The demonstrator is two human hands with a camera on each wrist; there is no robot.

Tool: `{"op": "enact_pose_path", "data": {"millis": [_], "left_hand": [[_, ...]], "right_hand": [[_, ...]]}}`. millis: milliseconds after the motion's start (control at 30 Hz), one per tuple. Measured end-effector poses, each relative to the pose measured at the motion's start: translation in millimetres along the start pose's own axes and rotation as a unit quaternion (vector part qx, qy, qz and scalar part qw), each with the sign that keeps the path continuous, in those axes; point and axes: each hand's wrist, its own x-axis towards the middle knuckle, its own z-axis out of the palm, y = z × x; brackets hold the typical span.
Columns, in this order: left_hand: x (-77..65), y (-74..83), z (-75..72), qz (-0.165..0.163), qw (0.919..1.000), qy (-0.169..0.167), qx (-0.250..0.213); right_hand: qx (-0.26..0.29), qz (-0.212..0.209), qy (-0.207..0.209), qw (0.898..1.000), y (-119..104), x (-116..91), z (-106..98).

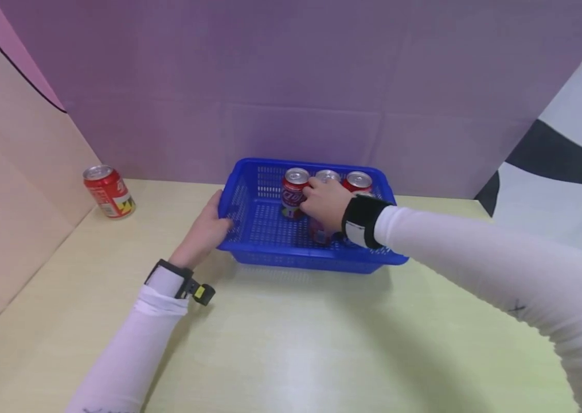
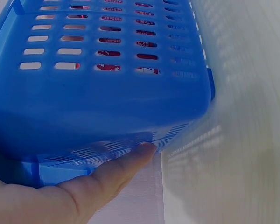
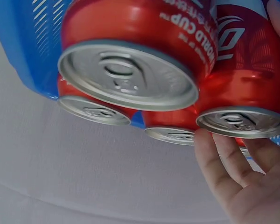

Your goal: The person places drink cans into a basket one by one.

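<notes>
A blue plastic basket with slotted walls stands on the table near the back wall. At its left end my left hand grips the rim, with the thumb over the edge; the left wrist view shows a finger along the outer wall. Several red soda cans stand upright inside, among them one at the back left. Reaching into the basket, my right hand holds a red can between thumb and fingers. Right next to it is another can, large in the right wrist view.
Another red can stands alone at the table's back left corner, beside the left panel. A purple-grey wall rises behind the basket. The pale wooden table extends toward me.
</notes>
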Motion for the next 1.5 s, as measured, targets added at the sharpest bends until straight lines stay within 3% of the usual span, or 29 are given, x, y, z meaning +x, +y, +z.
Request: {"op": "enact_pose_path", "data": {"millis": [133, 233, 333, 400, 500, 567, 667, 767, 867, 1100, 1233, 1500], "left_hand": [[1.1, -1.8, -0.7, -0.002, 1.0000, 0.003, 0.005], [1.2, -1.7, 0.0, -0.002, 1.0000, -0.002, -0.002], [1.1, -1.0, -0.4, 0.001, 1.0000, 0.000, 0.004], [0.7, -0.5, -1.4, 0.003, 1.0000, 0.000, 0.002], [-0.3, 0.4, -3.5, 0.008, 1.0000, 0.002, -0.001], [-0.9, 0.5, -4.9, 0.011, 0.9999, -0.001, -0.006], [-1.2, -1.4, -7.7, 0.016, 0.9998, -0.001, -0.011], [-0.7, -5.7, -10.3, 0.014, 0.9998, 0.000, -0.014], [-1.3, -9.3, -11.3, 0.013, 0.9998, 0.000, -0.014], [-1.9, -10.8, -6.7, 0.014, 0.9997, -0.005, -0.018], [-1.5, -7.9, -3.4, 0.015, 0.9996, -0.006, -0.022], [1.7, -5.1, -0.8, 0.012, 0.9999, -0.007, -0.010]], "right_hand": [[-0.003, -0.014, 0.003, 1.000, 3, -2, 2], [0.039, -0.016, 0.027, 0.999, 14, -9, 0], [0.093, 0.021, 0.086, 0.992, 32, -23, -6], [0.123, 0.081, 0.119, 0.982, 44, -36, -12], [0.200, 0.203, 0.121, 0.951, 55, -61, -19], [0.266, 0.275, 0.103, 0.918, 56, -79, -17], [0.352, 0.338, 0.075, 0.870, 52, -101, -6], [0.402, 0.366, 0.051, 0.838, 39, -114, 14], [0.431, 0.378, 0.050, 0.818, 23, -120, 37], [0.498, 0.390, 0.137, 0.762, 3, -123, 72], [0.500, 0.394, 0.163, 0.754, 3, -126, 72], [0.506, 0.399, 0.152, 0.750, 3, -130, 69]]}}
